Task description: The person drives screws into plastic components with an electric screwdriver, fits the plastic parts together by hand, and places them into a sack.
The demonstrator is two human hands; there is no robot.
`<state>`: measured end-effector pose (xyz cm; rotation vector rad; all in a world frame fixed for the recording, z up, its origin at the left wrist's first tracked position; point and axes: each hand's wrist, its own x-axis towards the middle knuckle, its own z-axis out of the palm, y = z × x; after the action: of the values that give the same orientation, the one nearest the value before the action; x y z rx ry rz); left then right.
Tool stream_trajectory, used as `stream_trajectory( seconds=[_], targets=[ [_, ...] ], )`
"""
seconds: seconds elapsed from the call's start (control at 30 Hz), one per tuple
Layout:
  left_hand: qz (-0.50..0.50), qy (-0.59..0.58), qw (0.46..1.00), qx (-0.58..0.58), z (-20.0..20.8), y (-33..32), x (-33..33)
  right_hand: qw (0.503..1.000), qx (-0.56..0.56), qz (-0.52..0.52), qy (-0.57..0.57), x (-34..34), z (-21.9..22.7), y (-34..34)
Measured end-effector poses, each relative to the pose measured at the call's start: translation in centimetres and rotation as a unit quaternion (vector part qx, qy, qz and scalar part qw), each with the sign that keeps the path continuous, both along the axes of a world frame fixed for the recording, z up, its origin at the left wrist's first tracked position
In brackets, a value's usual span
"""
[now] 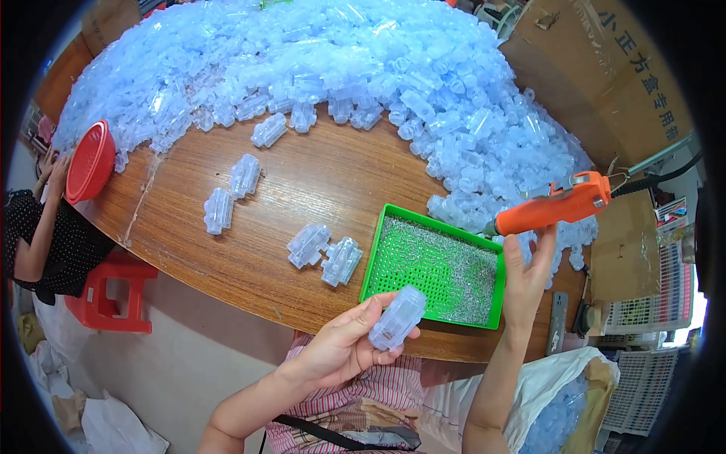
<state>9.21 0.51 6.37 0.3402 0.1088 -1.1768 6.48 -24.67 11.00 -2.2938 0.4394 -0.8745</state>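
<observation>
Your left hand (349, 338) grips a clear part (398, 318) near the tray (497, 299); your right hand (529, 274) is at the driver (556, 209), its grip unclear. Several pieces (244, 175) lie apart on the table (340, 181); a large heap (302, 57) remains.

Single fisheye view from the wearer's head, facing steeply down, close over the wooden table (302, 185)
</observation>
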Motion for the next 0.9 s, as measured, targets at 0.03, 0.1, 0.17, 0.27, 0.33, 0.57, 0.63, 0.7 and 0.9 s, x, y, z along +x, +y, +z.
stream_trajectory(
  seconds=[0.03,0.1,0.17,0.27,0.33,0.57,0.63,0.7,0.9],
  targets=[
    [-0.004,0.008,0.999,-0.04,-0.6,-0.1,0.2,0.995,-0.084,-0.048,-0.007,-0.2,-0.5,0.6],
    [-0.006,0.014,0.997,-0.081,-0.7,-0.2,0.6,0.985,-0.132,-0.104,-0.036,-0.9,0.5,2.9],
    [0.002,0.006,0.996,-0.092,0.0,-0.7,1.0,0.997,-0.069,-0.022,-0.035,-2.5,0.6,4.4],
    [0.002,0.001,0.995,-0.095,0.7,-0.7,1.4,0.975,0.151,0.15,0.066,-3.5,1.5,6.9],
    [0.005,-0.033,0.999,-0.028,1.7,-0.8,1.4,0.905,0.339,0.232,0.11,-3.4,1.8,7.8],
    [0.026,-0.239,0.951,0.196,2.4,-0.3,1.4,0.851,0.432,0.251,0.164,-3.3,0.1,8.9],
    [0.039,-0.323,0.92,0.218,1.9,-0.1,1.8,0.84,0.461,0.246,0.146,-3.4,0.1,9.2],
    [0.051,-0.403,0.882,0.238,1.8,0.4,2.0,0.843,0.461,0.242,0.137,-3.5,0.0,9.2],
    [0.078,-0.468,0.847,0.24,2.5,1.2,1.9,0.832,0.474,0.256,0.133,-3.7,0.3,9.9]
  ],
)
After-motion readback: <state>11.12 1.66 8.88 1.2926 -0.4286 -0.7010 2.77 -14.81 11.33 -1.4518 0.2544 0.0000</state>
